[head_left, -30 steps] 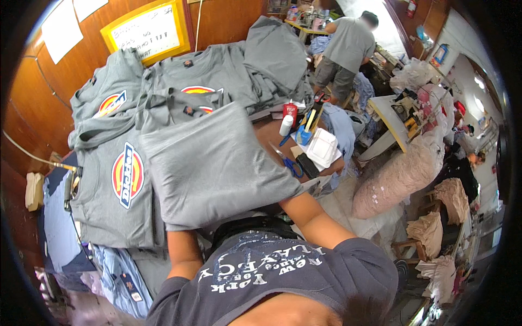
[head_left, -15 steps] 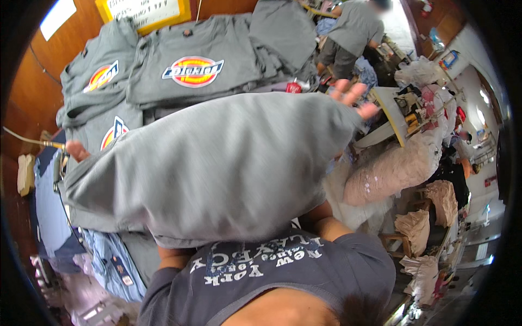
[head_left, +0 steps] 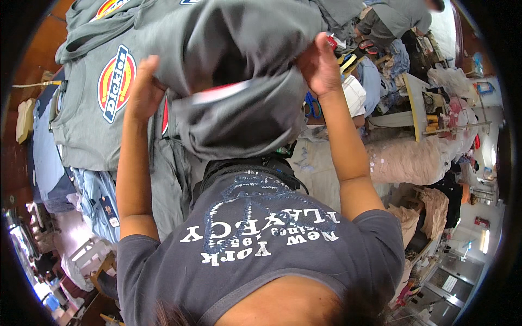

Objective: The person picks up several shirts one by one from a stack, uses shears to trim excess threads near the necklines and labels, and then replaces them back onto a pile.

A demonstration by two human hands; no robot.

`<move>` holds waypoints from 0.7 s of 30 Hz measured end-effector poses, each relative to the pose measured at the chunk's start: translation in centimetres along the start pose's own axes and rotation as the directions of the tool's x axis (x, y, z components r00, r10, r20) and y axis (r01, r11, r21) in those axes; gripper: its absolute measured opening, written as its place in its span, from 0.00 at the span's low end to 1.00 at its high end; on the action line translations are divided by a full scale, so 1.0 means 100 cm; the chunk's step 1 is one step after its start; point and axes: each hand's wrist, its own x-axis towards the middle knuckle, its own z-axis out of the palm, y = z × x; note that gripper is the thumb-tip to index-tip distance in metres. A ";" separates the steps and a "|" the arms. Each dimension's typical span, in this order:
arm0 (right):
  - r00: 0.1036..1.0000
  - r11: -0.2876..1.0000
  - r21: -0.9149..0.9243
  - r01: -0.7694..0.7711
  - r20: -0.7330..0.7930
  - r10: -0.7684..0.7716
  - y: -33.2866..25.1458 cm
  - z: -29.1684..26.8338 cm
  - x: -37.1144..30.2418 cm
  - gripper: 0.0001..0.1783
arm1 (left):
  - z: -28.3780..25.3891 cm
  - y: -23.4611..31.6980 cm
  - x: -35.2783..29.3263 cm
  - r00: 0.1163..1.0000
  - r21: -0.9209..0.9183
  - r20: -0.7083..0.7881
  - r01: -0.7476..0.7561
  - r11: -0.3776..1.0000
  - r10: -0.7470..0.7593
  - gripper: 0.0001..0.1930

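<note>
A grey T-shirt (head_left: 244,122) hangs bunched and partly folded over between my hands, with a strip of its colourful printed logo showing, blurred by motion. At its left side my left hand (head_left: 144,92) is closed on the cloth, thumb up. My right hand (head_left: 322,68) grips the opposite side, its fingertips partly hidden behind the fabric. Beside my left hand lies another grey T-shirt (head_left: 81,133) with a red, yellow and blue logo. More grey shirts (head_left: 147,16) are piled beyond the one I hold.
Light blue garments (head_left: 98,198) with a hanging tag lie at the left. Blue-handled scissors (head_left: 312,105) are near my right forearm. A yellow-edged board (head_left: 413,106) and large plastic-wrapped pinkish bundles (head_left: 405,157) stand at the right. Another person (head_left: 402,19) works at the far right.
The grey T-shirt, spread wide between my hands before, is now bunched and folding over. My hands have come closer together. The view has tilted down, showing both forearms.
</note>
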 end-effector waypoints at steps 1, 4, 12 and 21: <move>0.992 0.951 -0.282 -0.124 -0.052 0.114 0.007 -0.002 0.003 0.20 | -0.021 -0.007 0.011 0.994 0.564 -0.064 0.109 0.818 -0.088 0.13; 0.945 0.699 -0.678 -0.229 0.015 0.325 0.001 -0.009 0.010 0.17 | -0.029 -0.004 0.006 0.979 0.663 0.179 -0.047 0.748 -0.097 0.15; 0.982 0.708 -0.701 -0.080 0.066 0.176 -0.019 -0.002 -0.008 0.23 | -0.026 0.016 -0.023 0.965 0.545 0.222 -0.004 0.838 -0.139 0.32; 0.925 0.551 -0.793 -0.260 -0.041 0.378 -0.044 -0.007 -0.040 0.33 | -0.045 -0.045 -0.060 0.755 0.499 0.349 0.353 0.792 -0.556 0.50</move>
